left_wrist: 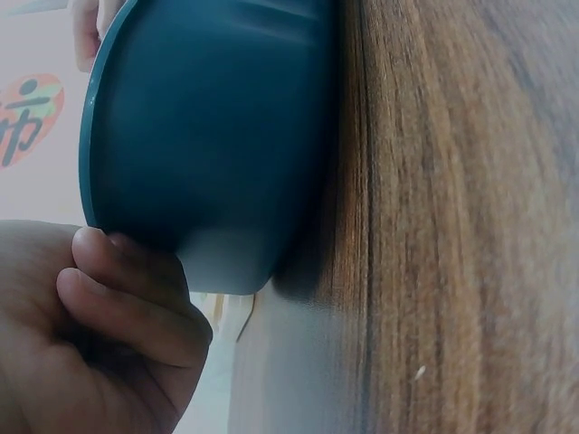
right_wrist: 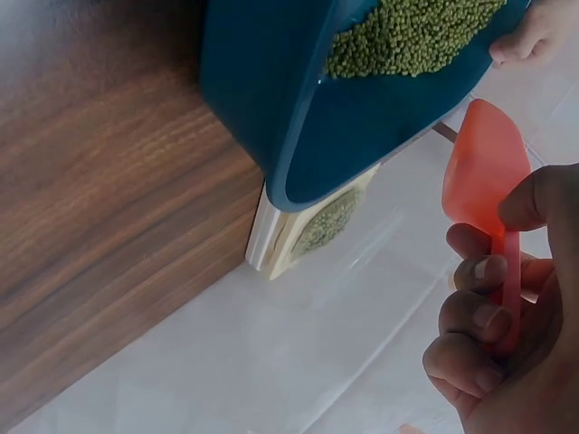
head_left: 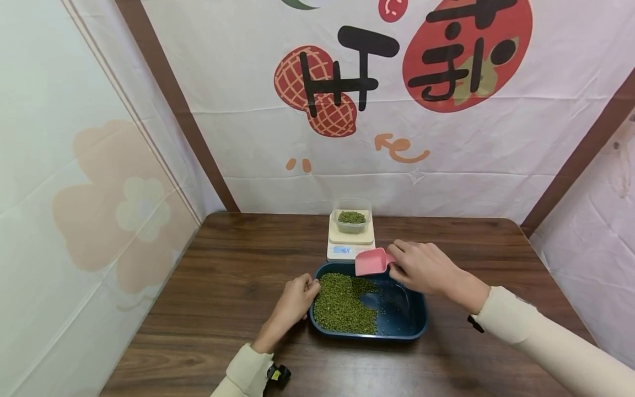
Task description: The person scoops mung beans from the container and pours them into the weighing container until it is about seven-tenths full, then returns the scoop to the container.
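A dark blue tray (head_left: 408, 309) stands on the table, with green mung beans (head_left: 342, 306) heaped toward its left side and a few scattered on the bare right part. My left hand (head_left: 296, 298) grips the tray's left rim, fingers curled in the left wrist view. Over the tray's back edge, my right hand (head_left: 425, 267) holds a pink scoop (head_left: 370, 262) by its handle; no beans show in it. In the right wrist view, fingers and thumb wrap the scoop's handle (right_wrist: 509, 307). Behind the tray, a clear plastic container (head_left: 353, 225) with some mung beans sits on a white kitchen scale (head_left: 349, 252).
The scale's small display (head_left: 342, 250) is lit. All of this stands on a dark wooden table (head_left: 223, 286). A white printed cloth (head_left: 248, 138) hangs behind the table, and more cloth hangs at both sides.
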### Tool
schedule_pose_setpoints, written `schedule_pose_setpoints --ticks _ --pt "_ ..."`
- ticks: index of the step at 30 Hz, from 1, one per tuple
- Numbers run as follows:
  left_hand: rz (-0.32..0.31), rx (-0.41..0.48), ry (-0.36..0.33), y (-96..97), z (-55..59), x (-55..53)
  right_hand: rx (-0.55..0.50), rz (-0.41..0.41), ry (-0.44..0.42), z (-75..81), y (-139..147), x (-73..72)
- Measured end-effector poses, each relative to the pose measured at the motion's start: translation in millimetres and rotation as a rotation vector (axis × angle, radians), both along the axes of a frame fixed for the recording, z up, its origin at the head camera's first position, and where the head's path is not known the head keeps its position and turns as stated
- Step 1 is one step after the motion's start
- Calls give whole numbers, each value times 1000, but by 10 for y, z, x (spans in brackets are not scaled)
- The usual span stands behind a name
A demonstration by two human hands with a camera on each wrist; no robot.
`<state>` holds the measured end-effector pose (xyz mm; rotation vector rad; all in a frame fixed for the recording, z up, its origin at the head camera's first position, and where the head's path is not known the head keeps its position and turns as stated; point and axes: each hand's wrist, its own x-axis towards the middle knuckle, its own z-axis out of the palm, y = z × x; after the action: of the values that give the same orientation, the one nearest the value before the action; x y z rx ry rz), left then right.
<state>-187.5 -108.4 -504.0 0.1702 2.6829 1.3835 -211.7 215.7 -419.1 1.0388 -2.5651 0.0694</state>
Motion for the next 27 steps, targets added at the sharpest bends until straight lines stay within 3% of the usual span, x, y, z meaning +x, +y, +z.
schedule_pose_setpoints --ticks 13,27 --pt "1 -22 -11 -4 2 2 64 33 10 -68 60 202" --pt "-7 8 -8 0 13 12 96 13 -33 -50 231 347"
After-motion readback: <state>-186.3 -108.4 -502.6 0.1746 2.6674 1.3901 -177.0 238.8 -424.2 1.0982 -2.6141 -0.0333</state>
